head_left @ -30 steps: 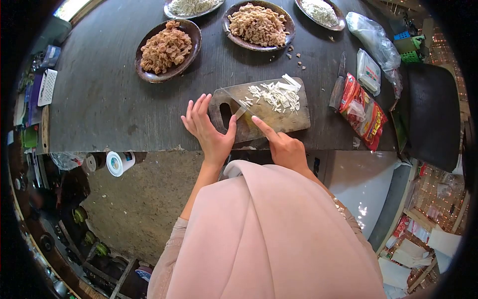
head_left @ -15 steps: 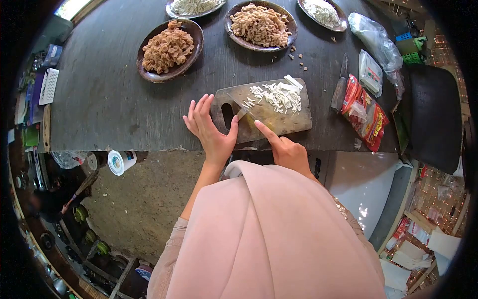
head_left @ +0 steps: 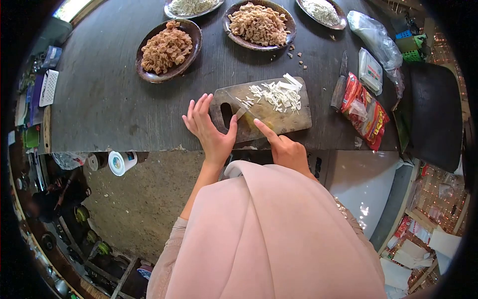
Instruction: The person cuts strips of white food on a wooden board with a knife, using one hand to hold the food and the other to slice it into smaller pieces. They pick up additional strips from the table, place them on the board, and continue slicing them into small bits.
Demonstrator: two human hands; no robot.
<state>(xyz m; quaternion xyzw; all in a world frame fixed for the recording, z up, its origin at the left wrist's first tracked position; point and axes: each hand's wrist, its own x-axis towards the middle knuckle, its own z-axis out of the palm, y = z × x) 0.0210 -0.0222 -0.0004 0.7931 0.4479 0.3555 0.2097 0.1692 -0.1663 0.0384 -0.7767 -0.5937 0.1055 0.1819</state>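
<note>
A wooden cutting board with a handle slot lies near the table's front edge. Thin white strips are heaped on its far right part. My right hand is closed round a knife, its index finger stretched along the back. The knife's thin blade points away to the left across the board; the handle is hidden in my palm. My left hand has its fingers spread at the board's left end. Its thumb touches or nearly touches a small pale piece beside the blade.
Behind the board stand brown plates of tan pieces and tan chunks, plus plates of white shreds. To the right lie another knife, a red packet and a clear plastic bag. A white tub is below the table edge.
Both hands and the knife hold nearly the same position. The whole view has shifted very slightly. At the far left, a dark, blurred figure has changed its posture.
</note>
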